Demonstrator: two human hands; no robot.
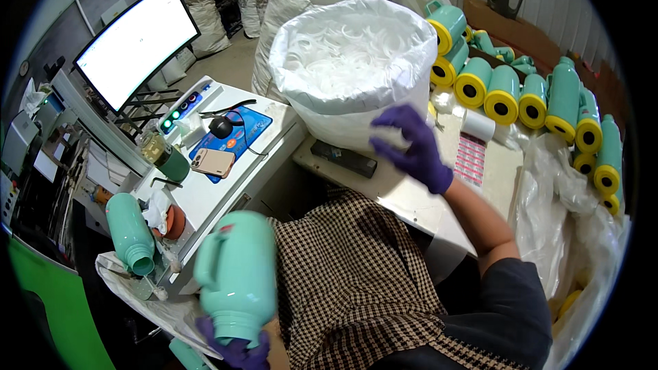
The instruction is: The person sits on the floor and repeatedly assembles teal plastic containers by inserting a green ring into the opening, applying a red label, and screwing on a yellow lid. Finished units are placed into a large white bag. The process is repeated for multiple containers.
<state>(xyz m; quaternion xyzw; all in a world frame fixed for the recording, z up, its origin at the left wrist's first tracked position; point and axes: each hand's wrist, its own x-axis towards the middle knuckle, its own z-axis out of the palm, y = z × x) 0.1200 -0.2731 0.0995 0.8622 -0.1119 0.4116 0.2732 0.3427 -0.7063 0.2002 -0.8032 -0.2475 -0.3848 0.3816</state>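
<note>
My left hand point(236, 353) gripped the mint flask point(236, 277) low by my lap, its long axis near upright, while my right hand point(411, 147), open-fingered, hovered up and right against the white sack point(349, 62).

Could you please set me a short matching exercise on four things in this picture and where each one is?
Things:
1. mint flask with handle
2. phone
3. sheet of pink stickers
4. white sack

Places:
A. on the blue mat
B. beside the right hand
C. in the left hand
D. flat on the table, right of the right hand

Pairs: 1-C, 2-A, 3-D, 4-B
</note>
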